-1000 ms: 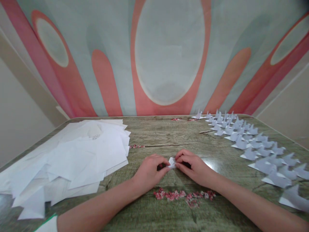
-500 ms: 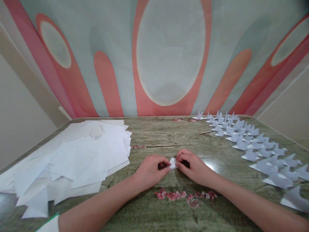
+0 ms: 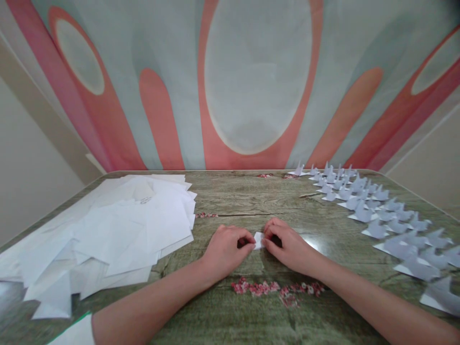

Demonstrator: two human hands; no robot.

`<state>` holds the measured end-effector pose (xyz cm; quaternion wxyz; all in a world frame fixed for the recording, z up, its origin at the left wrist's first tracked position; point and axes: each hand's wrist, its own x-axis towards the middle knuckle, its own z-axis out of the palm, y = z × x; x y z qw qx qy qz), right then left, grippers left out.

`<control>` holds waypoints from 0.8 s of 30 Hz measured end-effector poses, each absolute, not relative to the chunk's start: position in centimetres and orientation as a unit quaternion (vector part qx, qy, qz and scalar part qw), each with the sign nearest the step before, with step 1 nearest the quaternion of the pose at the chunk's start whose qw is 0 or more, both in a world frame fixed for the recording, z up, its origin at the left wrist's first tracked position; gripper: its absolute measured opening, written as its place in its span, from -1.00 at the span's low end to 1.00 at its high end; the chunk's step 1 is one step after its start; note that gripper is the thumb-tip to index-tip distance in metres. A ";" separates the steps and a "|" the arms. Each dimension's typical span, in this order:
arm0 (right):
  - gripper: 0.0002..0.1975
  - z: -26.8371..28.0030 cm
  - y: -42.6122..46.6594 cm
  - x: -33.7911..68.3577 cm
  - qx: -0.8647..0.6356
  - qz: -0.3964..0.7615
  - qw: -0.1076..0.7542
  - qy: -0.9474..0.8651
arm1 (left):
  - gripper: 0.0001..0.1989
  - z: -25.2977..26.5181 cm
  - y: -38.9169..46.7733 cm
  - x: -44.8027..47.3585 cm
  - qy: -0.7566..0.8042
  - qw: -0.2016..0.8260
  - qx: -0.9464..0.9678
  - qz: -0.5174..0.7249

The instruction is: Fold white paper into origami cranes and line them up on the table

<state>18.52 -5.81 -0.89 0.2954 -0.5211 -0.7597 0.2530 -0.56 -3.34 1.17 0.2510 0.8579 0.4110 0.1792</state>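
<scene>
A small folded piece of white paper (image 3: 258, 240) is held between my two hands, just above or on the wood-grain table (image 3: 230, 196). My left hand (image 3: 230, 248) pinches its left edge between thumb and fingertips. From the other side, my right hand (image 3: 283, 243) grips the right edge the same way. Parts of the paper are covered by my fingertips, so its full folded shape is hidden.
On the left lies a wide, overlapping pile of white paper sheets (image 3: 125, 235). Several rows of folded white paper birds (image 3: 375, 229) stand along the right side. A patterned pink-and-grey wall covering (image 3: 251, 163) rises behind the table's far edge.
Both hands stay in nearly the same place with the paper between them. The paper's outline looks slightly different, its pointed top less distinct. The whole view has shifted slightly.
</scene>
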 end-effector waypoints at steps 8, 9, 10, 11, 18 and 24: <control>-0.91 -1.0 -5.9 18.4 -0.530 0.227 0.290 -0.764 | -0.94 1.3 -3.5 -0.5 0.406 0.227 0.868 0.173; -0.91 -1.0 -5.9 18.3 -0.530 0.225 0.291 -0.764 | -0.94 1.4 -3.5 -0.5 0.404 0.225 0.869 0.173; -0.91 -1.1 -5.9 18.3 -0.530 0.224 0.292 -0.764 | -0.94 1.4 -3.6 -0.5 0.403 0.223 0.871 0.172; -0.91 -1.1 -5.9 18.3 -0.530 0.222 0.293 -0.764 | -0.94 1.5 -3.6 -0.5 0.402 0.221 0.872 0.172; -0.91 -1.4 -5.9 18.5 -0.519 0.218 0.305 -0.768 | -0.90 1.8 -3.8 -0.6 0.368 0.193 0.895 0.164; -0.89 -1.6 -5.9 18.5 -0.519 0.213 0.322 -0.763 | -0.82 1.8 -4.0 -0.6 0.332 0.140 0.924 0.132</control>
